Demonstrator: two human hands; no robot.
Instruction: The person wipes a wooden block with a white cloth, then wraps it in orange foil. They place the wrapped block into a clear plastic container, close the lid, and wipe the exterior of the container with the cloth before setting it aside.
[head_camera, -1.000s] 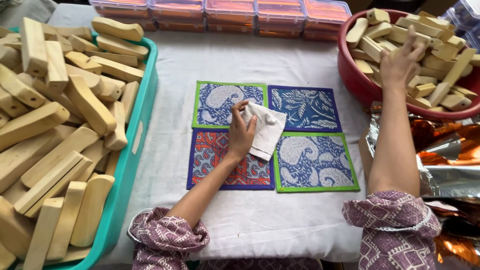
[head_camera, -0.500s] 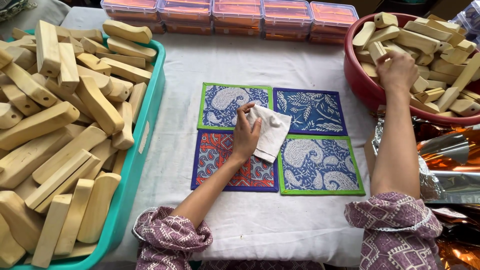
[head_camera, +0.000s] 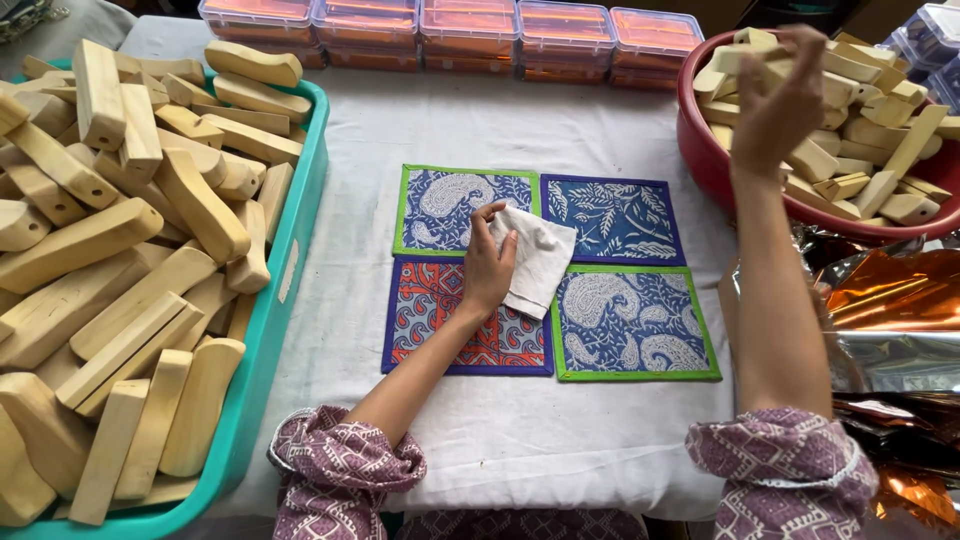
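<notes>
My left hand (head_camera: 490, 270) rests with its fingers pinched on a crumpled white cloth (head_camera: 542, 255), which lies where four patterned fabric mats meet. Two mats are blue with green borders (head_camera: 440, 205) (head_camera: 630, 325), one is dark blue (head_camera: 620, 220) and one is orange and blue (head_camera: 430, 325). My right hand (head_camera: 785, 95) is raised over a red tub (head_camera: 700, 150) heaped with pale wooden blocks. Its fingers are closed around one wooden block (head_camera: 738, 60), lifted just above the heap.
A teal tray (head_camera: 270, 330) piled with several long wooden blocks (head_camera: 120, 250) fills the left side. Orange-lidded plastic boxes (head_camera: 460, 25) line the far edge of the white tablecloth (head_camera: 520, 440). Crinkled silver and orange foil (head_camera: 890, 300) lies at the right, below the tub.
My right hand went from open over the tub to closed on a block, then rose with it. My left hand stayed on the cloth.
</notes>
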